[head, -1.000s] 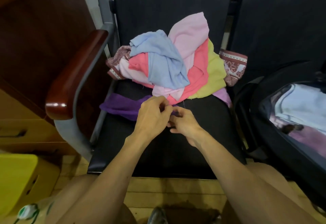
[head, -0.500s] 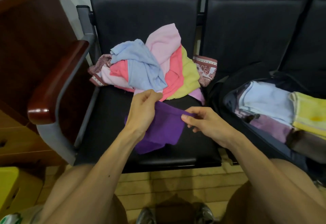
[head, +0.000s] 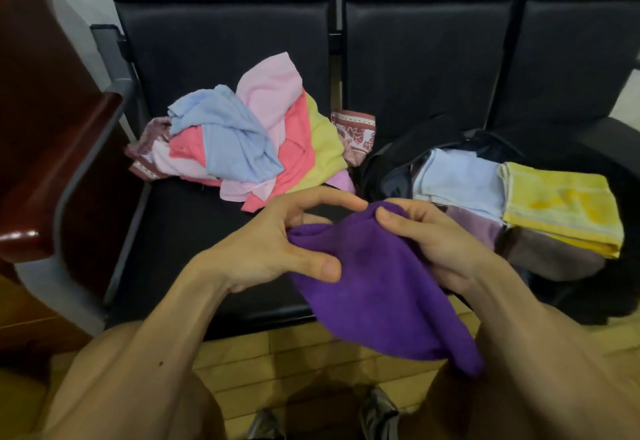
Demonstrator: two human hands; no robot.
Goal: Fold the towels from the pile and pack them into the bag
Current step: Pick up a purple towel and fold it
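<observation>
The purple towel [head: 381, 287] is held off the seat, in the air between both hands. It is bunched along its top edge and not yet squared into a fold. From that held edge its length runs down and toward the person, slanting to the right-hand side, and the loose lower end hangs over the floor by the right knee.

The left hand [head: 273, 249] pinches the top edge at its left end. The thumb presses on the near face, the fingers curl behind, and the index finger reaches across the top. The right hand [head: 440, 245] holds the right end, thumb on the peak of the cloth and fingers tucked under it. The two grips sit close together, so most of the towel dangles slack below them.

The open black bag [head: 388, 169] lies just beyond and to the right of the right-hand grip, with a folded light blue towel [head: 457, 180] and a yellow towel [head: 561, 204] already inside. The right hand is clearly nearer to it. The unfolded pile [head: 249, 141] lies beyond the left-hand grip, on the black chair seat [head: 194, 231].

I judge that the hanging end must be brought up to the held edge before the towel travels rightward.
</observation>
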